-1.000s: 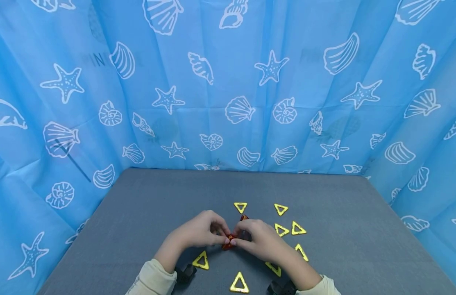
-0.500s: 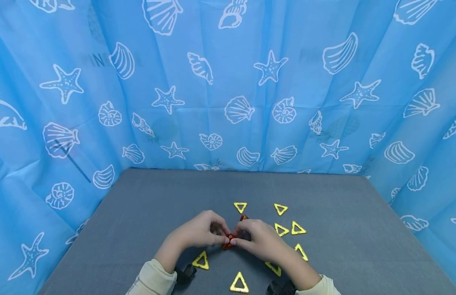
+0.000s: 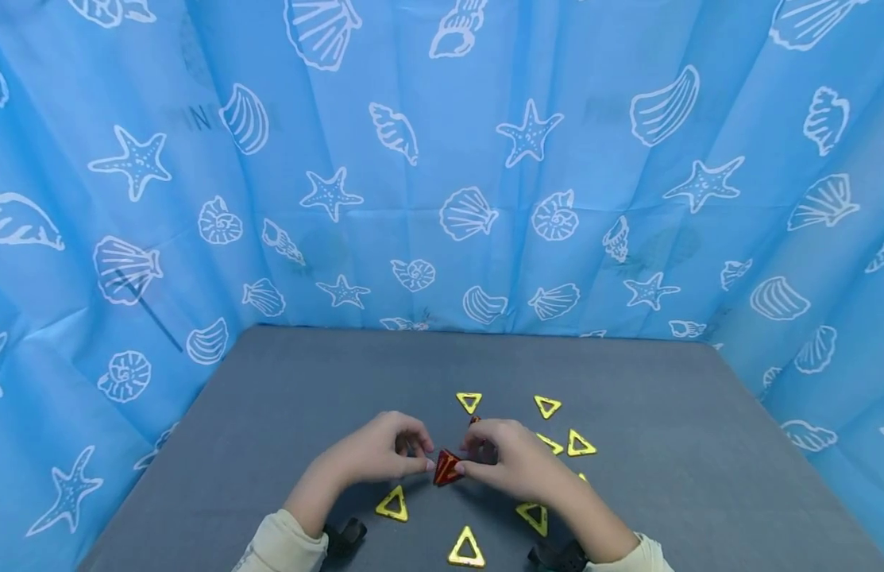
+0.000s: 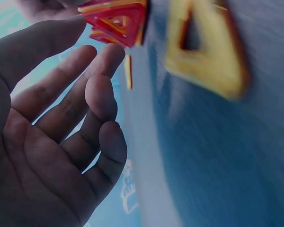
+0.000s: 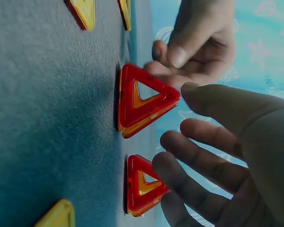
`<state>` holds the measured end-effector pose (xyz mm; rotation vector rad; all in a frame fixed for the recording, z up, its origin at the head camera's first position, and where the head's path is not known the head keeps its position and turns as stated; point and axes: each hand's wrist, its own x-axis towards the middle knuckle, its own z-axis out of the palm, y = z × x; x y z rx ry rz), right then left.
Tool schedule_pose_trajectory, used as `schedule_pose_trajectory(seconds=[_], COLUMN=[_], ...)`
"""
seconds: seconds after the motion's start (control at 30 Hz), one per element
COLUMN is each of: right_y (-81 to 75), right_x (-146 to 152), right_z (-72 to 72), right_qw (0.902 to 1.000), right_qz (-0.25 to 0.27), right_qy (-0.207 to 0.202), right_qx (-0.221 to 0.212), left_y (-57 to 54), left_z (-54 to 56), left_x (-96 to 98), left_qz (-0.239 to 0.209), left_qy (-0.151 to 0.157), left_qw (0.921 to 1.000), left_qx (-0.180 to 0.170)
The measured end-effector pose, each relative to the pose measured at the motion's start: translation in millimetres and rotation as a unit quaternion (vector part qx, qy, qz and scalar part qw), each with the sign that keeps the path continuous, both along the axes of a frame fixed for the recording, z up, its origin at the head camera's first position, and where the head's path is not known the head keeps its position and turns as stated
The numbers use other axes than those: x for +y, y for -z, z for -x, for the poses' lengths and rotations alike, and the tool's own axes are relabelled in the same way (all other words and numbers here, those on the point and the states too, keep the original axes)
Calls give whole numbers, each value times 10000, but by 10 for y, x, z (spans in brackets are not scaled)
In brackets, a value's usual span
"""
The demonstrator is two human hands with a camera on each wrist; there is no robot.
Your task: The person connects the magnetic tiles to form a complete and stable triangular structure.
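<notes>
A small pyramid [image 3: 445, 469] of red and orange triangular frame tiles stands on the grey table between the two hands. In the right wrist view, the right thumb's tip is right at the peak of this pyramid [image 5: 149, 101], and the other fingers spread loosely apart from it. My right hand [image 3: 515, 457] curves over its right side. My left hand [image 3: 370, 449] is at its left, fingers loosely bent and holding nothing. Beyond the right fingers stands a second red pyramid [image 5: 144, 187], mostly hidden behind the right hand in the head view.
Several yellow triangle tiles lie flat around the hands, among them a near one [image 3: 466, 548], one at the left [image 3: 381, 510] and one farther back [image 3: 477, 403]. A blue curtain [image 3: 442, 159] with white shells hangs behind the grey table [image 3: 306, 373].
Both hands gripped the pyramid's top before. Now the left hand has drawn back to the left and the right fingers have loosened, so more of the red pyramid shows.
</notes>
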<state>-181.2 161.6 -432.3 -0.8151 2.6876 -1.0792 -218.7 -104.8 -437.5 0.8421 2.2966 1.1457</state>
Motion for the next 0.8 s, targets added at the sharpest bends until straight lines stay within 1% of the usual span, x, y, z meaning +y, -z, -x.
schedule_pose_trajectory(seconds=[0.1,0.17,0.33,0.43,0.57,0.67,0.8], right_y=[-32,-40,-14,26,102,174,214], right_x=[51,88,182,225,246,239,206], right_z=[-78,-147,-307,-359,-377,-372,-375], right_qw=[9989,9960,9835,9749,9677,9666,9680], right_qz=[261,502,1107,1297,1217,924,575], right_qy=[-127,-260,-580,-782,-1066,-1256,-1220], right_qx=[-376,-693,-1304,-1631,-1935,-2033,-2116], left_y=[18,24,30,43,73,95,119], left_z=[-52,-94,-184,-227,-283,-327,-380], left_x=[-106,-180,-299,-326,-348,-366,-393], left_qz=[130,202,282,277,312,415,381], left_qy=[-35,-66,-49,-23,-115,-231,-314], left_qw=[9999,9998,9995,9993,9982,9974,9971], left_qx=[45,41,-95,-264,-492,-539,-583])
